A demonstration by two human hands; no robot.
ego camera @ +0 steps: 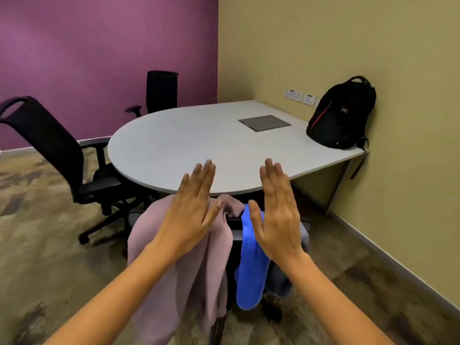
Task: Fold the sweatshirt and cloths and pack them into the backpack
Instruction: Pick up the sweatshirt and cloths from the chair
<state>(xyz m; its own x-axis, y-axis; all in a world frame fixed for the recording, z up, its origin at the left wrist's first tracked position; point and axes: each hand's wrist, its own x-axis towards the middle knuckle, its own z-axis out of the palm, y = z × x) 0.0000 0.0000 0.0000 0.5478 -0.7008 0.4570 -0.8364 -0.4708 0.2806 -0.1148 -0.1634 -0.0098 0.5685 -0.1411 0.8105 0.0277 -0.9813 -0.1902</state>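
Observation:
A dusty pink sweatshirt [199, 275] hangs over the back of a chair just in front of me. Beside it on the right hangs a bright blue cloth [250, 277], with a grey cloth [281, 280] partly hidden behind it. My left hand [193, 212] is held flat above the sweatshirt, fingers straight, holding nothing. My right hand [277, 212] is held flat above the blue cloth, also holding nothing. A black backpack [342, 115] with a red stripe stands upright on the far right of the table, leaning against the wall; it looks zipped.
A grey table [189, 145] with a rounded end stands ahead, with a dark square hatch [264, 122] set in its top. Two black office chairs [57, 155] [160, 92] stand to the left. Wall sockets [300, 96] sit beside the backpack.

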